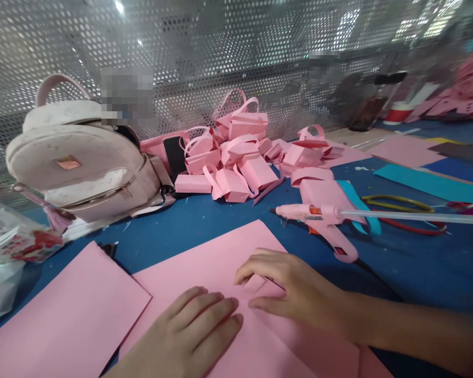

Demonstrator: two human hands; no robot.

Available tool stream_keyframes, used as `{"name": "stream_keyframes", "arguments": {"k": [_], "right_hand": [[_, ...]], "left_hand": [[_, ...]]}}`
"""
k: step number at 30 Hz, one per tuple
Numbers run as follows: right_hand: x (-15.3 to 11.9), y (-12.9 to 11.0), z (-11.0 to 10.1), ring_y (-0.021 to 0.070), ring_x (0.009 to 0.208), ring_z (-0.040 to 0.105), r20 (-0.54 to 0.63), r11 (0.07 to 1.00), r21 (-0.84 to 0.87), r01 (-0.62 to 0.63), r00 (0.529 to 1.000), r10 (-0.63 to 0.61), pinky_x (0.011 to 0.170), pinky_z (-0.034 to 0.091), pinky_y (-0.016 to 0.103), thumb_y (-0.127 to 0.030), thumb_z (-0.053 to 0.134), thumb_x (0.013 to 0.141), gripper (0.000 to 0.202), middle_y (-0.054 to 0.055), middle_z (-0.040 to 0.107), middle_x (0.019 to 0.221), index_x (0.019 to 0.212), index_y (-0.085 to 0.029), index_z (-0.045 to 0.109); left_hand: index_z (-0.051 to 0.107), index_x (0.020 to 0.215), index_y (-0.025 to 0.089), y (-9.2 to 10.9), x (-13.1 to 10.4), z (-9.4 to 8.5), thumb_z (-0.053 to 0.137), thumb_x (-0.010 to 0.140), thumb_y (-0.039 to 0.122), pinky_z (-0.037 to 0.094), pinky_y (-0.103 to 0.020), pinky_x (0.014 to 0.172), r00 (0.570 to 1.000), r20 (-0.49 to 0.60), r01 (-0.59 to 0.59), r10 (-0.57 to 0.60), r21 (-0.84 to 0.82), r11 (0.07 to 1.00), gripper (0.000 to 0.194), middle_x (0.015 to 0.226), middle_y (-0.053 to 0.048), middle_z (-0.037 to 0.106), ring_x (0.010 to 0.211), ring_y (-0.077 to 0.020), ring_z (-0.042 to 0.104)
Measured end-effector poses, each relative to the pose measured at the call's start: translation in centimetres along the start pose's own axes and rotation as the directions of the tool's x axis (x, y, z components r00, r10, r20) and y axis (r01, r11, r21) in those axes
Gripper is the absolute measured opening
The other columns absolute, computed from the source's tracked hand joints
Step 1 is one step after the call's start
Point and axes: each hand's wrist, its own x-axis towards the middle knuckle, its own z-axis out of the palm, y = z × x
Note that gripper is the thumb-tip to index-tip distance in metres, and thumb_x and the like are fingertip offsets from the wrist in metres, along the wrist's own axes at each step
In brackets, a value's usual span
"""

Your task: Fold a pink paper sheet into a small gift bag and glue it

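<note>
Pink paper (216,257) is pressed beneath the flattened, unclamped left hand (191,328), presumably for steadiness. The right hand (289,289) is curled over it, thumb and fingers apart around a small folded piece (255,283); contact cannot be told. Beyond that hand, a glue gun (319,216) is laid, likely within easy reach.

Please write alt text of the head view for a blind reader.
The left hand rests on pink paper on a blue table; the right hand curls over it. Beyond are a glue gun, folded pink paper pieces and a pale backpack.
</note>
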Motion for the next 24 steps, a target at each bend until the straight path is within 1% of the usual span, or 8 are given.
{"name": "stream_keyframes", "arguments": {"k": [4,7,11,14,16,20,22,24], "right_hand": [[0.2,0.3,-0.2,0.0149,0.092,0.061,0.038,0.999,-0.015,0.031,0.999,-0.03,0.082,0.043,0.026,-0.015,0.067,0.09,0.007,-0.001,0.069,0.094,0.094,-0.02,0.068],[0.3,0.5,-0.1,0.0155,0.09,0.06,0.03,0.998,-0.042,0.039,0.999,-0.038,0.08,0.044,0.027,-0.013,0.059,0.095,0.013,0.0,0.068,0.09,0.091,-0.02,0.069],[0.3,0.6,0.0,0.0162,0.092,0.06,0.013,0.996,-0.074,0.044,0.999,-0.043,0.082,0.044,0.028,-0.014,0.054,0.098,0.016,0.002,0.066,0.094,0.094,-0.019,0.068],[0.2,0.5,0.1,0.0176,0.098,0.058,0.001,0.993,-0.12,0.015,1.0,-0.015,0.085,0.043,0.03,-0.012,0.056,0.095,0.015,0.003,0.065,0.103,0.104,-0.02,0.065],[0.1,0.4,0.1,0.0188,0.098,0.058,-0.013,0.986,-0.163,-0.028,1.0,0.026,0.085,0.042,0.031,-0.014,0.062,0.091,0.016,0.002,0.065,0.104,0.106,-0.02,0.063],[0.3,0.1,0.3,0.0181,0.088,0.057,-0.073,0.97,-0.212,-0.122,0.991,0.109,0.08,0.04,0.031,-0.019,0.077,0.079,0.019,-0.001,0.065,0.091,0.089,-0.02,0.06],[0.5,0.1,0.3,0.016,0.08,0.055,-0.096,0.97,-0.198,-0.142,0.987,0.125,0.075,0.04,0.029,-0.017,0.077,0.078,0.018,-0.003,0.063,0.082,0.082,-0.02,0.059],[0.6,0.0,0.4,0.0144,0.075,0.055,-0.097,0.978,-0.162,-0.134,0.988,0.119,0.073,0.039,0.028,-0.016,0.075,0.08,0.014,-0.004,0.063,0.078,0.08,-0.02,0.061]], "left_hand": [[0.049,0.145,0.018,-0.1,-0.2,0.3,0.02,0.106,0.047,0.04,-0.039,0.108,1.0,-0.017,0.003,-0.003,0.022,1.0,0.057,0.145,-0.006,0.055,0.125,-0.0239,0.049],[0.047,0.146,0.017,0.0,-0.2,0.4,0.022,0.106,0.046,0.04,-0.039,0.108,1.0,-0.02,-0.003,0.003,0.031,1.0,0.055,0.146,-0.005,0.053,0.125,-0.0237,0.05],[0.045,0.148,0.017,0.0,-0.1,0.2,0.024,0.107,0.041,0.037,-0.039,0.11,1.0,0.002,0.003,-0.003,0.026,1.0,0.051,0.15,-0.003,0.05,0.127,-0.0239,0.047],[0.042,0.149,0.017,-0.1,0.0,0.1,0.023,0.107,0.043,0.037,-0.039,0.109,1.0,0.021,0.0,-0.001,0.026,1.0,0.053,0.154,-0.003,0.045,0.129,-0.0248,0.046],[0.04,0.15,0.015,-0.1,0.0,0.0,0.023,0.107,0.044,0.037,-0.04,0.109,0.999,0.043,-0.003,0.002,0.031,1.0,0.055,0.154,-0.004,0.044,0.128,-0.0249,0.046],[0.04,0.15,0.012,-0.1,0.4,-0.5,0.029,0.106,0.036,0.037,-0.041,0.108,0.998,0.057,-0.009,0.006,0.058,0.998,0.051,0.152,-0.007,0.047,0.123,-0.0241,0.05],[0.043,0.148,0.012,-0.1,0.7,-0.9,0.027,0.106,0.035,0.037,-0.042,0.108,0.997,0.075,-0.024,0.018,0.079,0.997,0.05,0.149,-0.007,0.051,0.122,-0.0246,0.051],[0.045,0.146,0.011,-0.2,0.9,-1.3,0.025,0.107,0.034,0.035,-0.043,0.108,0.995,0.093,-0.043,0.034,0.1,0.994,0.05,0.147,-0.007,0.054,0.12,-0.0252,0.051]]}}
